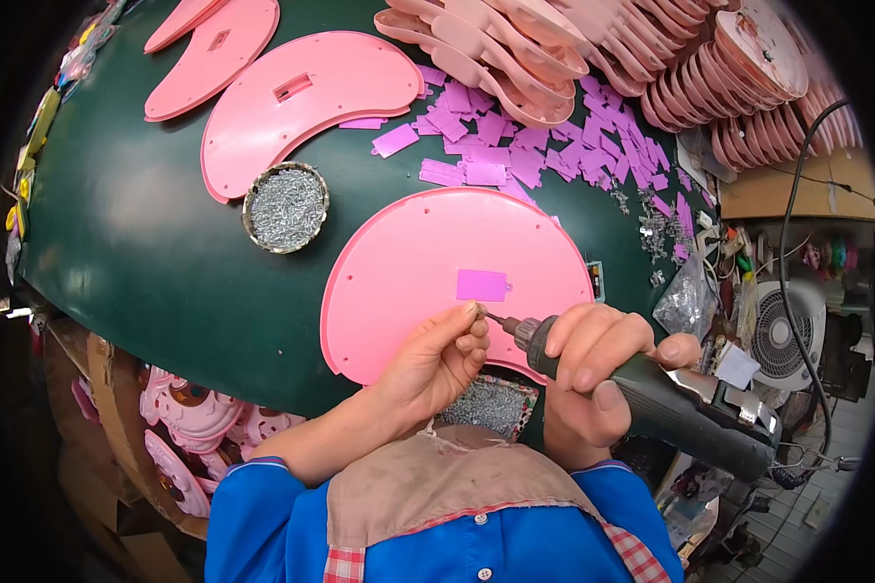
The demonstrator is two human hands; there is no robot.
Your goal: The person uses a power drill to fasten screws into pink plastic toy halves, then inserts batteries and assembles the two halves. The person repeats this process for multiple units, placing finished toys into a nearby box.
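My right hand [608,355] is wrapped around a dark electric screwdriver [651,389], its bit pointing left. At the tip of the bit, the fingers of my left hand [442,345] are pinched together; whatever they hold is too small to make out. Both hands are above the near edge of a pink half-round plastic panel [389,262] lying on the table. A small purple plate [481,285] sits at the panel's middle, just beyond my fingertips. Close to my apron, partly hidden under my left hand, is a box of small screws [491,403].
A round tub of screws [287,207] stands on the green table [136,223]. Curved pink panels [311,87] lie behind it. Loose purple plates [486,165] spread before stacked pink parts [515,58]. A fan [776,335] and hanging cable [797,194] are at right; a carton [117,389] is lower left.
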